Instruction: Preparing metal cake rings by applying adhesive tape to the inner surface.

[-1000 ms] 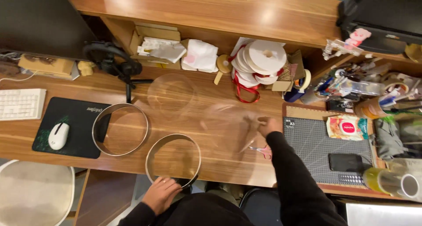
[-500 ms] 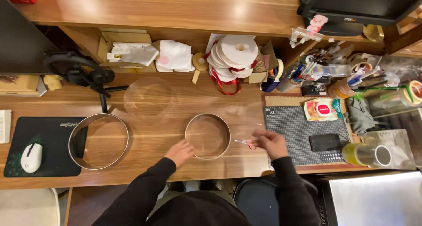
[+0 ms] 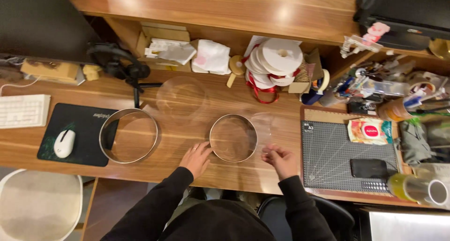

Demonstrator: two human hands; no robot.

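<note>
My hands have barely shifted since half a second ago. My left hand [image 3: 197,159], fingers spread, touches the metal ring [image 3: 233,138] at its eight o'clock. My right hand [image 3: 280,159] pinches a clear plastic sheet [image 3: 263,128] at the ring's four o'clock.

Small metal ring [image 3: 233,138] now sits mid-desk, moved from the front edge; left hand [image 3: 197,159] rests against it, right hand [image 3: 280,158] alongside.

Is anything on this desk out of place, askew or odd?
One thing: the larger metal ring lies half on the mouse mat, half on the wooden desk, so it overlaps the mat's edge. The cluttered right side looks messy, though nothing appears spilled.
</note>
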